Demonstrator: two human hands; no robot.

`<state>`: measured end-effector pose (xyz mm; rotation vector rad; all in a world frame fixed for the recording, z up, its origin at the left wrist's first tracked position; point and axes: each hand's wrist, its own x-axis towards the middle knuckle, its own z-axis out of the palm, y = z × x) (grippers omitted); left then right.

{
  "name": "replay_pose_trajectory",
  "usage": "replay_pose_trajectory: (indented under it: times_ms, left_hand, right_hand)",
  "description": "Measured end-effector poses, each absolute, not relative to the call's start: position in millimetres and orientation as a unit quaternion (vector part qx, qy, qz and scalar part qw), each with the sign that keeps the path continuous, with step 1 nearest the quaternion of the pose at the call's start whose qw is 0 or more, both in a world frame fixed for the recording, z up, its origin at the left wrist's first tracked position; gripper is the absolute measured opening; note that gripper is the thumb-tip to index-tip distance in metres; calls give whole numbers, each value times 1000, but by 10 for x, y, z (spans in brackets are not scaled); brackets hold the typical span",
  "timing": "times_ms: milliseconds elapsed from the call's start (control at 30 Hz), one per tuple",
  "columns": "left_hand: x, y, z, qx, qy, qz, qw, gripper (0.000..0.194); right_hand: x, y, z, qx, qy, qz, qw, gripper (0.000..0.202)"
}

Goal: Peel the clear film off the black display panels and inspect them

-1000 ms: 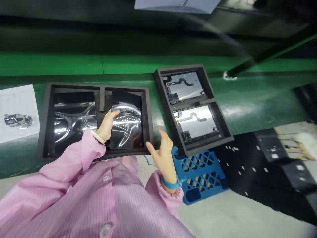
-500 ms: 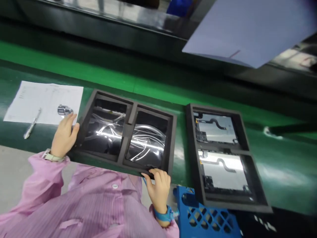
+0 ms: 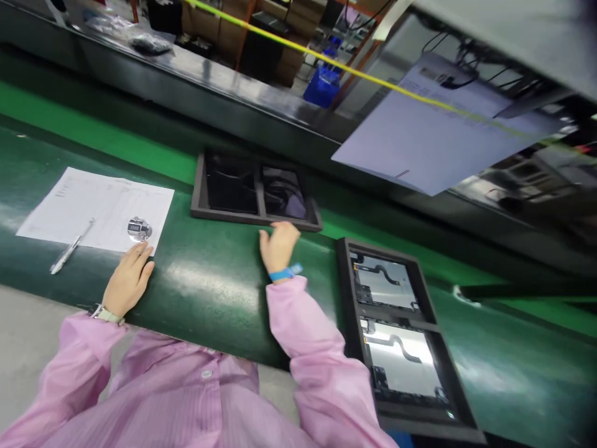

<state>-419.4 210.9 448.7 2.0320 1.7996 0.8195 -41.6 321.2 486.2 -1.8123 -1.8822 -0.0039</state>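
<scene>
A black foam tray (image 3: 224, 216) with two dark glossy panels lies at the far side of the green bench. My right hand (image 3: 280, 246) is at its near edge, fingers curled; whether they grip the rim cannot be made out. My left hand (image 3: 128, 280) lies on the bench with its fingers spread, holding nothing. Its fingertips are beside a small round metal gauge (image 3: 139, 229) on a printed sheet (image 3: 102, 199). A second black tray (image 3: 347, 292) at the right holds two silver-backed panels with dark flex cables.
A pen (image 3: 72, 246) lies partly on the sheet. A white board (image 3: 420, 137) hangs low over the back right. Part of a blue crate (image 3: 401, 438) shows under the right tray. A yellow line crosses above.
The tray with the glossy panels has moved away to the back of the bench, and my right hand has moved forward with it. My left hand remains near the gauge. The view has shifted.
</scene>
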Motion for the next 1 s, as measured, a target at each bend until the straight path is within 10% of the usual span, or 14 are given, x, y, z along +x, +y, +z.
replay_pose_trajectory:
  times_ms: [267, 433, 800, 1000]
  left_hand:
    - [-4235, 2134, 4413, 711, 624, 297, 128, 57]
    - [-4236, 2141, 4414, 723, 617, 296, 94, 61]
    - [-4287, 2251, 4392, 747, 582, 319, 36, 48]
    - [-4248, 2317, 4439, 736, 584, 336, 66, 45]
  right_hand:
    - [-1952, 3774, 4758, -549, -790, 64, 265, 62]
    - [-2062, 3461, 4721, -489, -831, 71, 255, 29]
    - [675, 2350, 4755, -855, -421, -129, 272, 65]
    - [1254, 1972, 4703, -898, -345, -125, 242, 37]
